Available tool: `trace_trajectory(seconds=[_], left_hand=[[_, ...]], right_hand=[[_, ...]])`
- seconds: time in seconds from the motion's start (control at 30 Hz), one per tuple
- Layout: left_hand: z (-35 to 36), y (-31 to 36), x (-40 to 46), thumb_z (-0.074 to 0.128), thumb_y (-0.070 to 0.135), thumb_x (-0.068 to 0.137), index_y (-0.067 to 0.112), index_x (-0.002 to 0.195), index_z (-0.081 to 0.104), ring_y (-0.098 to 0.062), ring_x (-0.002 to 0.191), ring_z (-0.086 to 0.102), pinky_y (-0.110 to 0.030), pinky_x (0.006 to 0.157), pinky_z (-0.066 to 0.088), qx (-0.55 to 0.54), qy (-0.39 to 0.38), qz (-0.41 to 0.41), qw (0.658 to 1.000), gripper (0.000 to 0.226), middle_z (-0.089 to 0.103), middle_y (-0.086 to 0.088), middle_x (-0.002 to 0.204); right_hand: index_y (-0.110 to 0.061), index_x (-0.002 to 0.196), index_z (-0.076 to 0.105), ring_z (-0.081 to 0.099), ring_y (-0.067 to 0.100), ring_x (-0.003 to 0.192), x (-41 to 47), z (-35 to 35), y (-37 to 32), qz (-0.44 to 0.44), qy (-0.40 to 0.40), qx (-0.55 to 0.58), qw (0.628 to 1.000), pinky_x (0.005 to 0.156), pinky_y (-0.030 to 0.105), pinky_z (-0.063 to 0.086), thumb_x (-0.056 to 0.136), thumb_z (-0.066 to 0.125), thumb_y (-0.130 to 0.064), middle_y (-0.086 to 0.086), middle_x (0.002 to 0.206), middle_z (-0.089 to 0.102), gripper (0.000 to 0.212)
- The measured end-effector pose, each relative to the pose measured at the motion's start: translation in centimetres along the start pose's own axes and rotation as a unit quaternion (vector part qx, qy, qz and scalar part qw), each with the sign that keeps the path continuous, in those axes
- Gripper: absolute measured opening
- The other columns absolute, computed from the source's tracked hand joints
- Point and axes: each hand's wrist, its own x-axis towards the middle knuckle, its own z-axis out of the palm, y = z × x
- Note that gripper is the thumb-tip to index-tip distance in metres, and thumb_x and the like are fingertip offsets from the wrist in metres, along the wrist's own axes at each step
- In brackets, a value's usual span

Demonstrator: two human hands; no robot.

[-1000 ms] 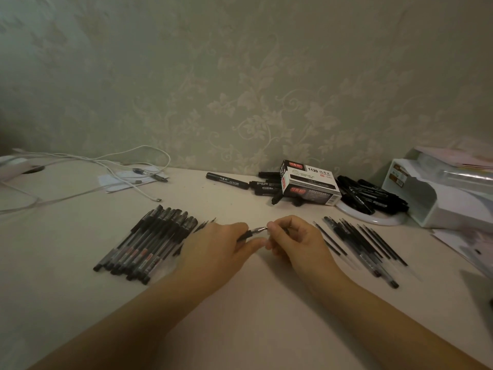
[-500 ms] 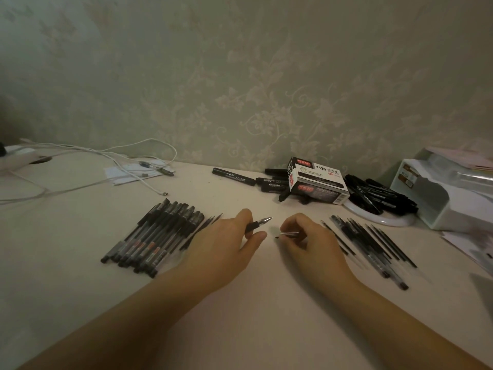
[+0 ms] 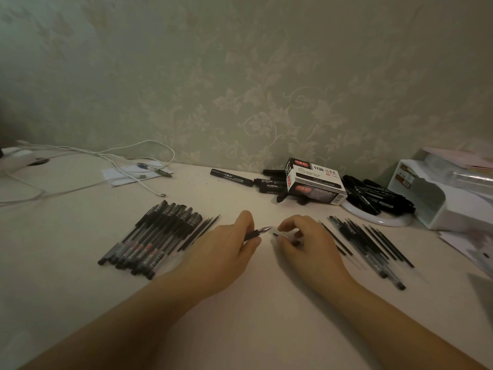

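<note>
Black capped pens (image 3: 149,236) beside left hand (image 3: 221,252)

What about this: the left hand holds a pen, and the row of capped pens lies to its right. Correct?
No: the head view shows the row of capped pens left of the left hand, which does hold a pen.

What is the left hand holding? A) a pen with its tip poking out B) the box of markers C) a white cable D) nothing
A: the left hand grips a pen, its metal tip pointing at the right hand, which pinches a thin refill; the cable and box lie farther back.
</note>
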Motion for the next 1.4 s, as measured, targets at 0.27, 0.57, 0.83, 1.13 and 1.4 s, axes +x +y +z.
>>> trace_trajectory(seconds=[0.27, 0.57, 0.83, 1.13, 1.4], left_hand=[[0.2, 0.1, 0.0, 0.043, 0.041, 0.098, 0.028, 0.097, 0.041, -0.005, 0.052, 0.042, -0.023, 0.047, 0.027, -0.017, -0.008, 0.043, 0.999, 0.013, 0.044, 0.01, 0.06], [0.2, 0.1, 0.1, 0.042, 0.042, 0.098, 0.029, 0.09, 0.045, -0.008, 0.059, 0.045, -0.023, 0.051, 0.03, -0.056, -0.022, 0.066, 0.996, 0.015, 0.047, 0.011, 0.066], [0.4, -0.2, 0.0, 0.041, 0.049, 0.096, 0.035, 0.095, 0.044, -0.005, 0.057, 0.048, -0.024, 0.05, 0.031, -0.057, -0.028, 0.042, 0.997, 0.014, 0.049, 0.009, 0.064], [0.3, -0.2, 0.1, 0.045, 0.04, 0.098, 0.032, 0.096, 0.041, -0.006, 0.059, 0.047, -0.028, 0.052, 0.034, -0.057, -0.016, 0.057, 0.997, 0.009, 0.047, 0.01, 0.063], [0.4, -0.3, 0.1, 0.042, 0.041, 0.099, 0.031, 0.097, 0.042, -0.011, 0.06, 0.05, -0.035, 0.055, 0.042, -0.05, -0.02, 0.059, 0.997, 0.01, 0.049, 0.005, 0.064]], right_hand=[[-0.035, 0.091, 0.067, 0.056, 0.002, 0.09, -0.3, -0.4, -1.7, -0.045, -0.003, 0.099, 0.994, 0.07, 0.009, 0.039, 0.094, 0.053, -0.047, -0.02, 0.086, 0.065, 0.019], [-0.032, 0.081, 0.071, 0.058, 0.002, 0.068, -0.1, -0.6, -1.2, -0.037, -0.079, 0.186, 0.979, 0.065, 0.016, 0.044, 0.095, 0.059, -0.037, -0.01, 0.071, 0.067, 0.019], [-0.035, 0.089, 0.07, 0.058, 0.002, 0.07, 0.1, -0.3, -0.8, -0.026, -0.097, 0.22, 0.97, 0.066, 0.015, 0.043, 0.094, 0.063, -0.031, -0.009, 0.079, 0.07, 0.01], [-0.038, 0.095, 0.069, 0.063, 0.005, 0.08, 0.1, -0.4, -0.9, -0.013, -0.073, 0.24, 0.968, 0.07, 0.015, 0.048, 0.089, 0.066, -0.044, -0.013, 0.092, 0.071, 0.009], [-0.034, 0.093, 0.068, 0.059, 0.001, 0.074, 0.1, -0.3, -0.8, -0.012, -0.087, 0.238, 0.967, 0.066, 0.012, 0.045, 0.092, 0.067, -0.027, -0.012, 0.086, 0.07, 0.007]])
